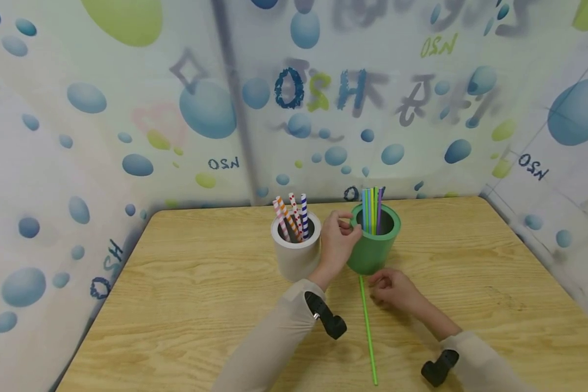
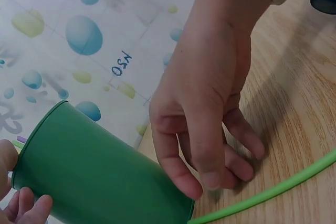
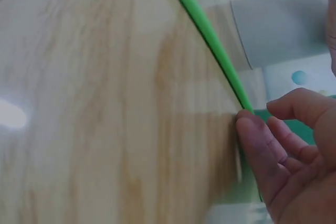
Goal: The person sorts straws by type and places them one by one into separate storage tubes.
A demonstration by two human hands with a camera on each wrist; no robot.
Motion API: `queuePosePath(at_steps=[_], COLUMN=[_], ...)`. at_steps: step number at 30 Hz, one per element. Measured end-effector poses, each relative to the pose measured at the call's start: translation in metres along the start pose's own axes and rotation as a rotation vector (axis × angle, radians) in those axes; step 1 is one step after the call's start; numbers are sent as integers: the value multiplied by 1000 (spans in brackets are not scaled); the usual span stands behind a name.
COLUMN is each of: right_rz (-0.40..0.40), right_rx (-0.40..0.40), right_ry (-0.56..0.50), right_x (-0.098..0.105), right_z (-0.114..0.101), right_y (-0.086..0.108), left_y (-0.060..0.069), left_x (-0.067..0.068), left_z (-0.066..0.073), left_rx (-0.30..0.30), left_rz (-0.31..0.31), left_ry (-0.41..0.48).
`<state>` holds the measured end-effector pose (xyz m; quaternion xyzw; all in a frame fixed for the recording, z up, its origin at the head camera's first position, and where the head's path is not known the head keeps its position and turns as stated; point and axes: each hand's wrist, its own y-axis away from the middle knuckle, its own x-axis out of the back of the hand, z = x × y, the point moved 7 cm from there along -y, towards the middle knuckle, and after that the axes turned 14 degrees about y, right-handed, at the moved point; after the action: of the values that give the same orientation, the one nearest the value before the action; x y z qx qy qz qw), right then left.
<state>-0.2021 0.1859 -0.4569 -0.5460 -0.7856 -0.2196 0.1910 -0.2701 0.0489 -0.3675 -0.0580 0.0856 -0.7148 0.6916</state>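
Observation:
A green cup (image 1: pixel 371 253) stands upright on the table with several plain coloured straws (image 1: pixel 371 209) in it. At the left side of its rim is my left hand (image 1: pixel 338 242), thumb and bent fingers gripping the edge; in the left wrist view only fingertips (image 2: pixel 34 211) of that hand show. My right hand (image 1: pixel 397 291) hovers low by the cup's base, fingers loosely curled with nothing between them. Just left of it, a bright green straw (image 1: pixel 367 326) lies on the table, its far end at the cup's base. In the right wrist view this straw (image 3: pixel 207 32) passes close to the right fingertips.
A white cup (image 1: pixel 298 261) with several striped and dotted paper straws (image 1: pixel 294 218) stands left of my left hand. The wooden table (image 1: pixel 201 283) meets a wall covering (image 1: pixel 201 185) printed with blue and green drops at its back edge.

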Motion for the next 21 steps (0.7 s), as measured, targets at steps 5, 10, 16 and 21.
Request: queuePosePath(at_steps=[5,10,16,21], right_rz=[17,48,60,70], right_rx=[-35,-54,-65,-73], right_ry=[-60,-74,-66,-1], right_x=[-7,-12,-15,-16], right_z=[1,5,8,7], right_y=[-2,-5,-6,-6], left_y=[0,0,0,0], left_x=[0,0,0,0], left_z=[0,0,1,1], left_rx=[-5,-6,-9,-13], left_rz=[4,5,10,4], left_ry=[-2,-1,-11,-13])
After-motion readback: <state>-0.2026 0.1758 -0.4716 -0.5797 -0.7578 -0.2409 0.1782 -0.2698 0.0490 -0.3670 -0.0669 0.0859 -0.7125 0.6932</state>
